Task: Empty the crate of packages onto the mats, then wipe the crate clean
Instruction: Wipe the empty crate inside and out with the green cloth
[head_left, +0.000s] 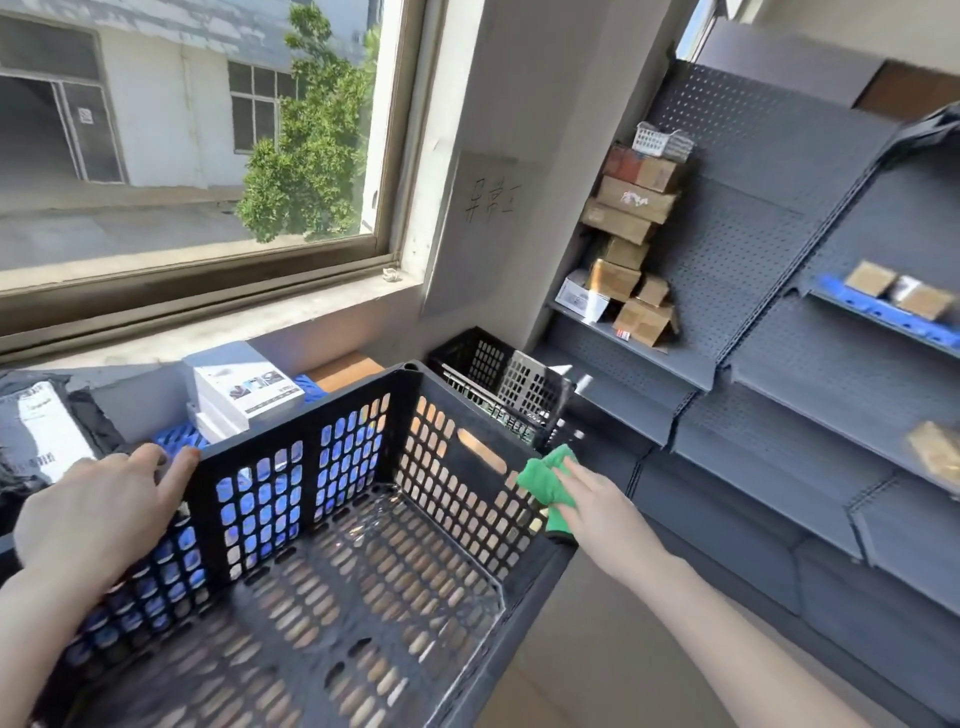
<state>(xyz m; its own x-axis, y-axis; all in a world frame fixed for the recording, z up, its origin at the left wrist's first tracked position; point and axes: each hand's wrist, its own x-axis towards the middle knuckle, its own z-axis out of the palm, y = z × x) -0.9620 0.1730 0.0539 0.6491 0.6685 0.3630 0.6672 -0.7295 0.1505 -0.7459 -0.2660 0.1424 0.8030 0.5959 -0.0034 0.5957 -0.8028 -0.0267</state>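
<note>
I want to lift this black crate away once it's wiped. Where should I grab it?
Probably by the long handle slot in the crate's end wall, coming from outside with fingers hooked through under the rim. It is the only opening wide enough; the other holes are small.

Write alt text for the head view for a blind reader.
A person's right hand presses a green cloth on the right rim of an empty black crate, while the left hand rests on its left wall. White boxes sit on blue mats behind.
</note>
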